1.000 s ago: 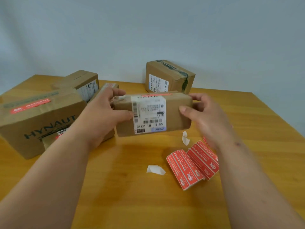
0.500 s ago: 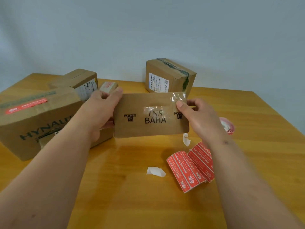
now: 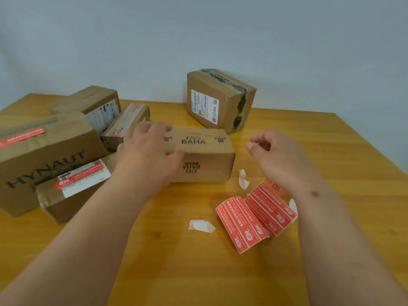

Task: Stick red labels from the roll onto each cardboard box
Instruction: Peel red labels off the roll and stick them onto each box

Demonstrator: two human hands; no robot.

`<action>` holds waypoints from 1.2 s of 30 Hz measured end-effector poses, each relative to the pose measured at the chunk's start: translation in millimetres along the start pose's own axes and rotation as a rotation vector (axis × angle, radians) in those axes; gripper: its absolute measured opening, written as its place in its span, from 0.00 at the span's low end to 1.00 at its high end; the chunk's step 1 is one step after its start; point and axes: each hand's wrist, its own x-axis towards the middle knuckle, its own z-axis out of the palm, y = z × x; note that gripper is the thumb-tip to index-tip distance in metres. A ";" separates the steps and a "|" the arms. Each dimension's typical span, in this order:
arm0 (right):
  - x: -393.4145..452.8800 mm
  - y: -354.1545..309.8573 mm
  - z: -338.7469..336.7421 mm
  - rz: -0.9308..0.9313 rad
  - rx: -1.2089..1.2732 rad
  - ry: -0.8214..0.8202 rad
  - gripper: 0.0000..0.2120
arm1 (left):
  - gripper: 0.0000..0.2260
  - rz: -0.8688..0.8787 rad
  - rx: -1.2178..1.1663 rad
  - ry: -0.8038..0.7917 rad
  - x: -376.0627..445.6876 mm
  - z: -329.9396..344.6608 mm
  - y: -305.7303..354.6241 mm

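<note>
A long cardboard box printed "INS BAHA" point(image 3: 207, 160) lies on the wooden table point(image 3: 331, 239) at the centre. My left hand point(image 3: 150, 151) rests on its left end, thumb on the front edge, fingers over the top. My right hand point(image 3: 278, 155) hovers just right of the box, fingers curled and empty. A strip of red labels point(image 3: 254, 215) lies unrolled below my right hand. The roll itself is hidden behind my right wrist.
A large "HYNAUT" box point(image 3: 44, 160) with a red label stands at the left, with several smaller boxes point(image 3: 75, 191) around it. A taped box point(image 3: 220, 100) sits at the back centre. White backing scraps point(image 3: 201, 226) lie on the table.
The box was held up and turned over in both hands; now it lies on the table. My right hand has let go and drawn away to the right.
</note>
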 end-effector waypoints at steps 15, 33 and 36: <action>-42.0 40.2 7.6 -0.043 -0.009 -0.212 0.11 | 0.13 0.076 -0.335 -0.552 -58.0 64.9 44.2; -48.8 21.7 -0.3 -0.125 0.568 -0.300 0.10 | 0.05 -0.009 -0.894 -0.510 -37.0 53.5 21.6; -49.7 15.3 2.4 -0.209 0.558 -0.403 0.19 | 0.06 -0.004 -0.866 -0.539 -37.5 54.6 28.5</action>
